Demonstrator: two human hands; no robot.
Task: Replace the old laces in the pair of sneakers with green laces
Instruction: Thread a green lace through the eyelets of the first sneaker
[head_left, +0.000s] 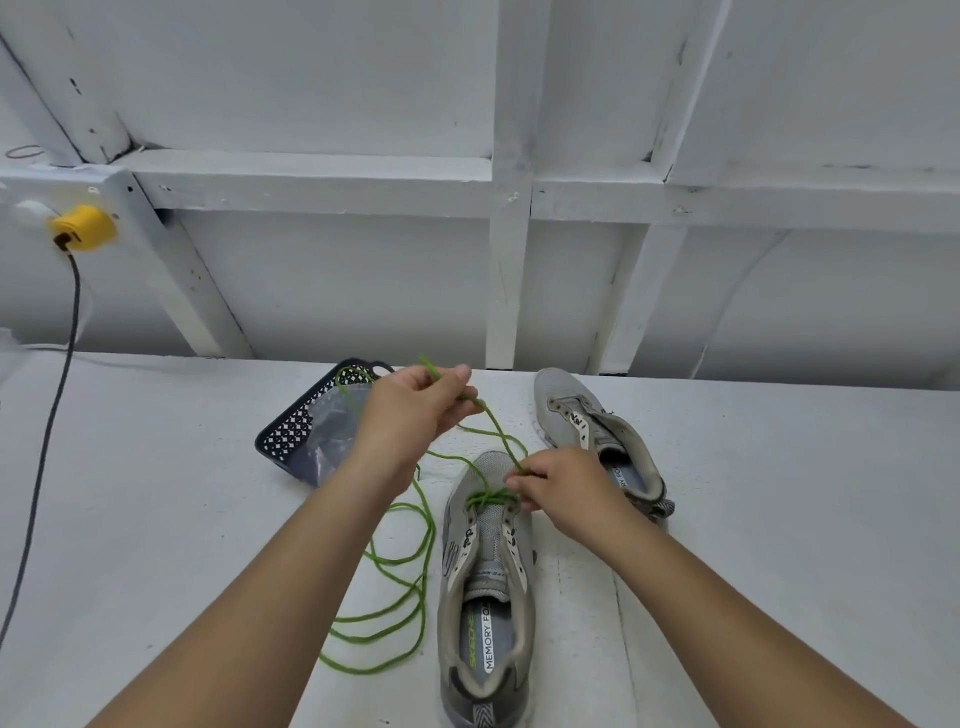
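Observation:
A grey sneaker (485, 582) lies in front of me, toe pointing away, with a green lace (410, 582) crossed through its lowest eyelets. My left hand (415, 410) is raised above the table and pinches one end of the green lace. My right hand (561, 488) pinches the lace at the shoe's right eyelets. The lace's slack lies in loops on the table left of the shoe. A second grey sneaker (597, 431) without a lace lies to the right, behind my right hand.
A dark perforated basket (291, 431) holding a clear plastic bag and more green lace sits behind my left hand. A dark cable (47, 441) hangs from a yellow plug (83, 227) at the left. A white framed wall stands behind the white table (156, 493).

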